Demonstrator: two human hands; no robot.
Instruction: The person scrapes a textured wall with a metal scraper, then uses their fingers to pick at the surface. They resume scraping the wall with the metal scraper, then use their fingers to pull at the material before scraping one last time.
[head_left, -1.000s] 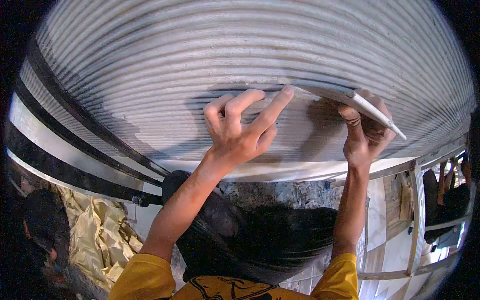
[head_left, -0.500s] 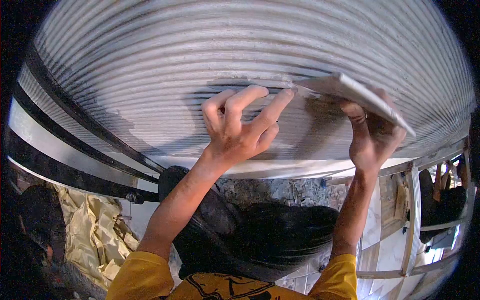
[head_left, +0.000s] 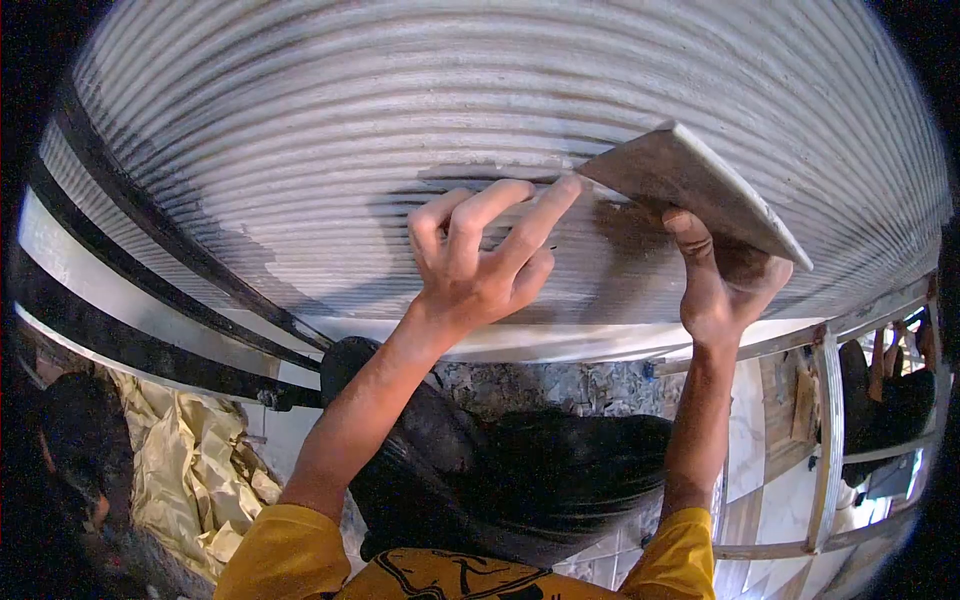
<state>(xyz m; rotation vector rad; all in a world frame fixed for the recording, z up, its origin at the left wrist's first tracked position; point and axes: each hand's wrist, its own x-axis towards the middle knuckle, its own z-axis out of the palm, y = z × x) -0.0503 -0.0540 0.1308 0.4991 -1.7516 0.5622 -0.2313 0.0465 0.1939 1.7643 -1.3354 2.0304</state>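
Observation:
In my right hand (head_left: pixel 730 285) is a thin flat rectangular board (head_left: pixel 680 185) with a grey-brown face and a pale edge. My thumb lies on its near face, while the fingers are hidden behind it. Its left corner meets the ribbed whitish panel (head_left: pixel 480 90), close to my left index fingertip. My left hand (head_left: pixel 480 265) has bent fingers spread apart and holds nothing; the index finger points at that corner and seems to touch the panel. Darker damp-looking patches (head_left: pixel 470 172) mark the ribs above the left hand.
Black curved strips (head_left: pixel 150 220) border the panel on the left. Crumpled gold sheeting (head_left: pixel 190 470) lies below them. A pale metal frame (head_left: pixel 828 430) stands at the right, with a person (head_left: pixel 885 385) beyond it. Grey debris (head_left: pixel 560 385) covers the floor under the panel.
My right hand has shifted slightly left and turned the board, so more of its face shows. The left hand has hardly moved.

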